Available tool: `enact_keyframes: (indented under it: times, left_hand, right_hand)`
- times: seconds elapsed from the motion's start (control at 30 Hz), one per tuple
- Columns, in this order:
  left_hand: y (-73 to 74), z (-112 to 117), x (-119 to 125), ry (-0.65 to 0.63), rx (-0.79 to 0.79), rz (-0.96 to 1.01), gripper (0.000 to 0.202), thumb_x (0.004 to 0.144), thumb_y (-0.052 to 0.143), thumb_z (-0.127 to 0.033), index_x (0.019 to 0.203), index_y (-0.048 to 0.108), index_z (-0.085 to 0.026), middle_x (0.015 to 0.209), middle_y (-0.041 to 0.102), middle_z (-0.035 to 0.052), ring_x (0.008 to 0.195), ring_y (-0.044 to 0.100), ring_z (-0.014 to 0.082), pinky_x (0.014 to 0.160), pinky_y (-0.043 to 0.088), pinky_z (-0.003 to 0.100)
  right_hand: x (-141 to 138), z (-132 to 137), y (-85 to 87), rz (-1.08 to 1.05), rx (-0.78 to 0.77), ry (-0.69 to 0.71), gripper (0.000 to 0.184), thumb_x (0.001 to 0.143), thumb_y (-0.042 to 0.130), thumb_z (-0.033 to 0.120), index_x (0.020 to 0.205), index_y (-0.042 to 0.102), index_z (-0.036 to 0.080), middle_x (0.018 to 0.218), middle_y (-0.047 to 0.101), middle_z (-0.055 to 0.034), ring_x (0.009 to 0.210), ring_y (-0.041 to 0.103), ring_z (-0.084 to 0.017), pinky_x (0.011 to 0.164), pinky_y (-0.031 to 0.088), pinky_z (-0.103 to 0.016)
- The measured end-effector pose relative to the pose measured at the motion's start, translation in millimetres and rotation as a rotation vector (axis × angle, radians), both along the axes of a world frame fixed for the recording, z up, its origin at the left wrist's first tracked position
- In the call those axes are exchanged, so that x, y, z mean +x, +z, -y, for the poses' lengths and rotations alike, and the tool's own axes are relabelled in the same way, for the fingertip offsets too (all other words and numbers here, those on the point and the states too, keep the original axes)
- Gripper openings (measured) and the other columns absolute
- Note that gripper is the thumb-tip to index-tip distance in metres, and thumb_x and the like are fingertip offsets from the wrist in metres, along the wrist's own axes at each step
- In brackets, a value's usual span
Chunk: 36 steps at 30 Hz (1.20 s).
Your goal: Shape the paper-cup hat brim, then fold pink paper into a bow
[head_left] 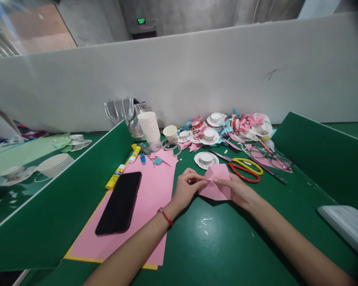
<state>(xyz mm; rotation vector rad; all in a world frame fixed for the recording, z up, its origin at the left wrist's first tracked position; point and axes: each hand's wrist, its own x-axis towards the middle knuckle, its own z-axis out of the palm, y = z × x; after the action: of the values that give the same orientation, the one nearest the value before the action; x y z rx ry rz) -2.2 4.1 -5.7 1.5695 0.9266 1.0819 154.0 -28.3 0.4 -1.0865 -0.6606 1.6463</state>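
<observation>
Both my hands hold a small square of pink paper (215,192) above the green tabletop. The paper is creased and gathered at its middle. My left hand (186,186) pinches it near the centre with thumb and forefinger. From the other side, my right hand (238,190) grips it, thumb on top and the other fingers hidden beneath. Just beyond the paper lies a white paper-cup base on a fringed disc (205,159). Scissors with red and yellow handles (246,169) rest beyond my right hand.
A black phone (119,202) lies on large pink sheets (150,234), beside glue sticks (115,176). Stacked paper cups (149,129) and a silver bag (123,111) stand behind. Paper decorations (244,123) pile up at the back. Glasses (271,157) lie right. Green dividers (62,198) flank the space.
</observation>
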Motion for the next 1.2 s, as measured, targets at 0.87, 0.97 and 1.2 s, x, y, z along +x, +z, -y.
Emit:
enact_keyframes:
  times: [0.87,0.97,1.2]
  left_hand:
    - [-4.2,4,-5,-0.083,0.822,-0.283,0.012,0.079,0.049,-0.013,0.089,0.057,-0.012,0.077,0.063,0.007,0.073,0.057,0.0136,0.066,0.048,0.026]
    - [-4.2,4,-5,-0.096,0.828,-0.298,0.013,0.08,0.048,-0.012,0.089,0.057,-0.01,0.075,0.062,0.0081,0.071,0.056,0.0139,0.064,0.048,0.026]
    - [-5.0,4,-6,-0.092,0.857,-0.32,0.013,0.08,0.046,-0.01,0.088,0.056,-0.011,0.075,0.061,0.0075,0.071,0.056,0.014,0.063,0.048,0.026]
  right_hand:
    - [4,1,6.7,0.017,0.081,0.076,0.026,0.065,0.065,0.018,0.087,0.051,0.018,0.073,0.064,0.0,0.062,0.059,-0.012,0.058,0.044,-0.023]
    - [3,1,6.9,0.022,0.087,0.066,0.023,0.065,0.064,0.019,0.083,0.05,0.018,0.071,0.063,0.0006,0.06,0.058,-0.011,0.057,0.044,-0.022]
    - [2,1,3.7,0.019,0.128,0.026,0.045,0.061,0.067,0.017,0.1,0.046,0.021,0.071,0.06,0.0026,0.061,0.058,-0.012,0.057,0.045,-0.023]
